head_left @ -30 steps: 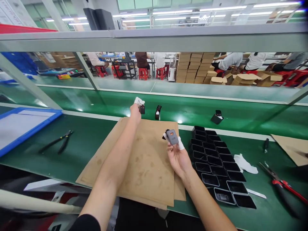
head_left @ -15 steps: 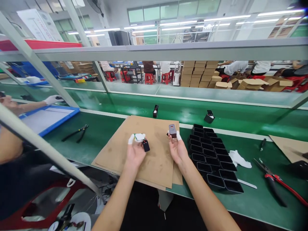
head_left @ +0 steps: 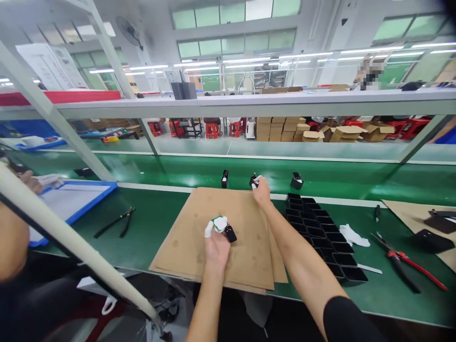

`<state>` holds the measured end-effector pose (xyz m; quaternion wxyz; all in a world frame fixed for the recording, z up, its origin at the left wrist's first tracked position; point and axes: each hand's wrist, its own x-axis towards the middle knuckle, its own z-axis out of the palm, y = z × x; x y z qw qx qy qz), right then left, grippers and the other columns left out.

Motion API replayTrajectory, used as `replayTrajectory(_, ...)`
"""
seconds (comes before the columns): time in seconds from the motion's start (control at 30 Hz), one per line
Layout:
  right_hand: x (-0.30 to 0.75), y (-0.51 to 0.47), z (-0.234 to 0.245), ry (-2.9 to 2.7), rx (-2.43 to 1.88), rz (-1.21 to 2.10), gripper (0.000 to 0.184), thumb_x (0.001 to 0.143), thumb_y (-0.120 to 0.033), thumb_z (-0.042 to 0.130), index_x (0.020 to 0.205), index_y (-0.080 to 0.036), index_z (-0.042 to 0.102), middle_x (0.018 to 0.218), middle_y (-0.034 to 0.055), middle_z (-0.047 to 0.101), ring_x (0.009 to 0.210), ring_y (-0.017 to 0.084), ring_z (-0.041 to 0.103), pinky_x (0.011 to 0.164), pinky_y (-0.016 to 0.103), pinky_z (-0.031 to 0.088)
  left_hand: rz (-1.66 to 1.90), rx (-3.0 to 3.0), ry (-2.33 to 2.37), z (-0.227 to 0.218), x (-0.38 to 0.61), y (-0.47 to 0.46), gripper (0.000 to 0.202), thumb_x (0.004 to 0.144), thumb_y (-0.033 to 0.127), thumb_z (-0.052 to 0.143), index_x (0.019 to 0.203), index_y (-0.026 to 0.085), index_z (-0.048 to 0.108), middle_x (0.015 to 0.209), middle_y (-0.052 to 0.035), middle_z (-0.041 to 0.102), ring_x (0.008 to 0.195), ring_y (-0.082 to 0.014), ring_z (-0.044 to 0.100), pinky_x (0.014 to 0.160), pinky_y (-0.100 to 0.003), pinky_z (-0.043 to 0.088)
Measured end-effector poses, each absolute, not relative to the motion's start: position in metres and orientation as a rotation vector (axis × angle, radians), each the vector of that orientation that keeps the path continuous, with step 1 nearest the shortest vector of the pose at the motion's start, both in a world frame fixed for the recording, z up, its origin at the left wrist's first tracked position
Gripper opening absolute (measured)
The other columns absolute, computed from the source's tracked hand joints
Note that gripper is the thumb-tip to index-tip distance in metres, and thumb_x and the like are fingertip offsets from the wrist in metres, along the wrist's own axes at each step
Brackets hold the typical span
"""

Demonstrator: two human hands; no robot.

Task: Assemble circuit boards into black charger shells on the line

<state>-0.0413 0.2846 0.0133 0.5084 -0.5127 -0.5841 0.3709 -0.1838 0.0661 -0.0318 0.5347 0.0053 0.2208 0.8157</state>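
Above the cardboard sheet (head_left: 192, 251), my left hand (head_left: 217, 249) is closed around a small green-edged circuit board (head_left: 220, 223) with a white top. A black plastic piece (head_left: 231, 233) hangs off its right side, apparently joined by a short red wire. My right hand (head_left: 262, 191), arm stretched forward, has its fingers closed on a small black case (head_left: 253, 180) at the green belt, partly hidden by those fingers. White finger covers show on both hands. Similar black cases with raised flaps stand on the belt, one to the left (head_left: 224, 179) and one to the right (head_left: 297, 180).
Rows of black open housings (head_left: 315, 223) stand right of the cardboard. Beyond them lie a white cloth (head_left: 354, 236) and red-handled pliers (head_left: 401, 261). Black-handled pliers (head_left: 119, 222) and a blue-rimmed tray (head_left: 89, 195) are on the left, near a co-worker's arm. A shelf beam (head_left: 221, 110) crosses ahead.
My right hand has moved forward from over the cardboard to the belt, with the dark case. My left hand still holds the circuit board. The camera view has tilted upward.
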Motion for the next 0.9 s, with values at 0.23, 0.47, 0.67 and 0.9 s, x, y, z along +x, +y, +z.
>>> replayTrajectory(0.23, -0.05, 0.281, 0.045, -1.501, -1.256, 0.845, 0.029, 0.1, -0.037, 0.074, 0.12, -0.016, 0.07, 0.128, 0.0093, 0.07, 0.114, 0.024, 0.07, 0.101, 0.048, 0.059, 1.94, 0.117, 0.49, -0.028, -0.179, 0.056, 0.034, 0.077, 0.028, 0.087, 0.108, 0.02, 0.074, 0.097, -0.0034, 0.08, 0.088, -0.017, 0.076, 0.088, -0.03, 0.057)
replayTrajectory(0.47, 0.016, 0.1, 0.049, -1.539, -0.952, 0.888, 0.027, 0.097, -0.044, 0.071, 0.117, -0.026, 0.075, 0.116, 0.0054, 0.076, 0.104, 0.022, 0.073, 0.103, 0.042, 0.057, 1.901, 0.375, 0.581, 0.021, -0.146, 0.041, 0.038, 0.073, 0.032, 0.091, 0.103, 0.02, 0.072, 0.093, -0.0042, 0.078, 0.088, -0.0187, 0.073, 0.093, -0.036, 0.054)
replayTrajectory(0.67, 0.092, -0.05, 0.011, -1.322, -0.952, 1.007, 0.077, 0.077, -0.022, 0.093, 0.146, -0.033, 0.062, 0.147, 0.008, 0.063, 0.13, 0.029, 0.062, 0.119, 0.047, 0.048, 1.626, 0.311, 0.464, 0.059, -0.058, -0.021, 0.027, 0.077, 0.034, 0.088, 0.094, 0.024, 0.069, 0.104, -0.0042, 0.076, 0.094, -0.0198, 0.074, 0.101, -0.039, 0.055)
replayTrajectory(0.9, 0.162, -0.088, 0.004, -1.344, -0.977, 0.973, 0.071, 0.067, -0.014, 0.098, 0.131, -0.036, 0.076, 0.144, 0.0082, 0.069, 0.127, 0.033, 0.067, 0.117, 0.055, 0.051, 1.215, -0.014, 0.589, 0.038, 0.018, -0.088, 0.028, 0.08, 0.044, 0.084, 0.095, 0.023, 0.071, 0.09, -0.0032, 0.071, 0.084, -0.0194, 0.071, 0.075, -0.032, 0.056)
